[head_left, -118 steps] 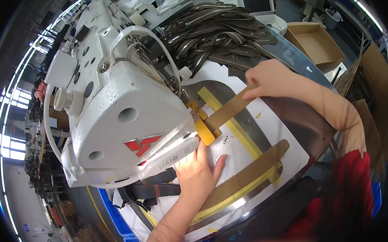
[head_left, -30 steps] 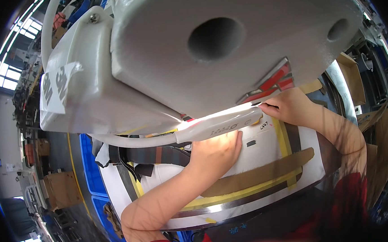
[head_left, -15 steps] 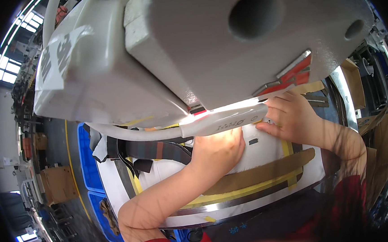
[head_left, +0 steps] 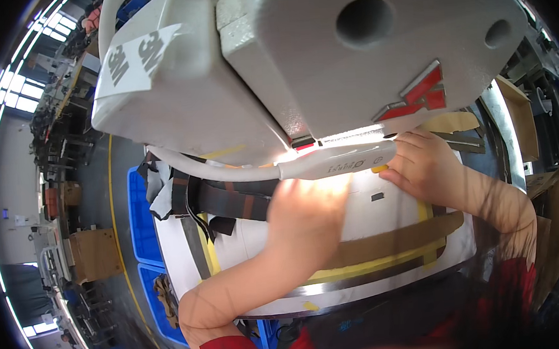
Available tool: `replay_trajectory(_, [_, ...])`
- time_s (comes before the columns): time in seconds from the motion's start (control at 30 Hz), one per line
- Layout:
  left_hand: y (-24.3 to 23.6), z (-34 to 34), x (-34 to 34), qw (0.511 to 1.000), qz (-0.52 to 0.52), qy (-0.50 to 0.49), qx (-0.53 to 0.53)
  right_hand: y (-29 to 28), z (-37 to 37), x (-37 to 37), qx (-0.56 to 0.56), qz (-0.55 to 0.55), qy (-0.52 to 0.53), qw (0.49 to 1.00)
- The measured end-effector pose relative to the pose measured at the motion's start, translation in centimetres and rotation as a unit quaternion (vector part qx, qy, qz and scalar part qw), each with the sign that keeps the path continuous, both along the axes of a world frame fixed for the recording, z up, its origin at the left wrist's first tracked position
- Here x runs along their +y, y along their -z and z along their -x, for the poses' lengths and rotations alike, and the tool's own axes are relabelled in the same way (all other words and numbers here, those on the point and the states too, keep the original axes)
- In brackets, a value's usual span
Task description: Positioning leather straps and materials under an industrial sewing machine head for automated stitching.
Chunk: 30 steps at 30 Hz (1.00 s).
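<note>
A large light-grey sewing machine head fills the upper view, with a lit lamp on a white flexible neck below it. My left hand is under the lamp's left part, over the white work surface; its fingers are blurred and hidden by glare and the lamp. My right hand is at the lamp's right end, thumb and fingers curled, with a small yellow piece by the thumb tip. What it grips is mostly hidden. Dark striped fabric strips lie left of my left hand.
A brown strip and yellow tape run along the table's near edge. Blue bins stand on the left, past the table. Cardboard boxes are at the right and on the far left floor.
The whole view has shifted, so the machine and table appear further right and slightly higher. My left hand is now smeared by motion. My right hand keeps its place beside the lamp's end.
</note>
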<state>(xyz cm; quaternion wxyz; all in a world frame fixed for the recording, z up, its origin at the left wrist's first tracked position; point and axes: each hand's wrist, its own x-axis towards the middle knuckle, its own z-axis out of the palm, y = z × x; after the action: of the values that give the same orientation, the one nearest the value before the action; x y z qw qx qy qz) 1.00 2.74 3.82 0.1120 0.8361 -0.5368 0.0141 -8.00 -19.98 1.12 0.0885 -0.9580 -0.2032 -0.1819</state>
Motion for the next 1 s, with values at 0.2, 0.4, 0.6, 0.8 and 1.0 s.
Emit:
replay_trajectory(0.2, [-2.0,-3.8,7.1,0.996,0.032,-0.01,0.079,0.4,-0.1,-0.1,-0.014,-0.024,-0.005,1.0])
replay_trajectory(0.4, [1.3,-6.6,7.9,0.982,0.131,0.021,0.138,0.4,0.3,-0.4,0.014,-0.006,-0.003,1.0])
replay_trajectory(0.6, [2.3,-6.8,7.9,0.988,0.133,-0.037,-0.068,0.6,0.1,-0.4,0.008,-0.042,-0.017,0.999])
replay_trajectory(0.8, [0.4,-5.0,7.1,0.938,0.326,-0.098,-0.062,1.1,0.1,-0.6,-0.006,-0.039,-0.021,0.999])
replay_trajectory(1.0, [-0.1,0.9,2.4,0.965,0.154,0.017,0.211,1.3,0.0,-0.6,-0.01,-0.068,-0.007,0.998])
